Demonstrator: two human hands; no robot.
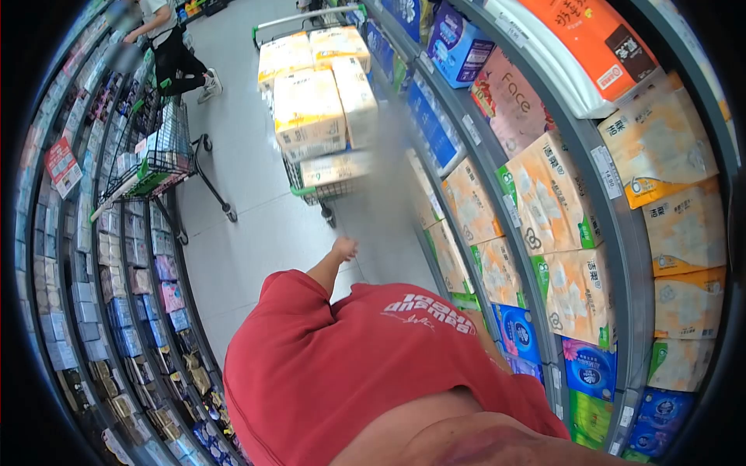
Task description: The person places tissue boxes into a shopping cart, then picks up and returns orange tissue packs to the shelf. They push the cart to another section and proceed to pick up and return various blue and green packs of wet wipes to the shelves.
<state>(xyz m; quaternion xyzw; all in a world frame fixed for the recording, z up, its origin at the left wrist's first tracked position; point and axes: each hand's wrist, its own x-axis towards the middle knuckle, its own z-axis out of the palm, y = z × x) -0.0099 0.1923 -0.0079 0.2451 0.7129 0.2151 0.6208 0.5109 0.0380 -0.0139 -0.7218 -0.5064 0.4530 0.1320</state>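
My left hand hangs in front of my red shirt, over the grey floor, with its fingers loosely bent and a little apart. Nothing shows in it. Closest to it is a shopping cart with green trim, standing just ahead. Large packs of tissues in white, yellow and orange wrapping are piled above the cart's rim, and another pack lies lower in the basket. My right hand is out of sight; only part of that arm shows beside the right shelf. A grey blur covers the area right of the cart.
Shelves of tissue packs run close along my right side. More packed shelves line the left, with a red sign. A second cart stands at the left, beside a person in dark trousers. Grey tiled floor lies between.
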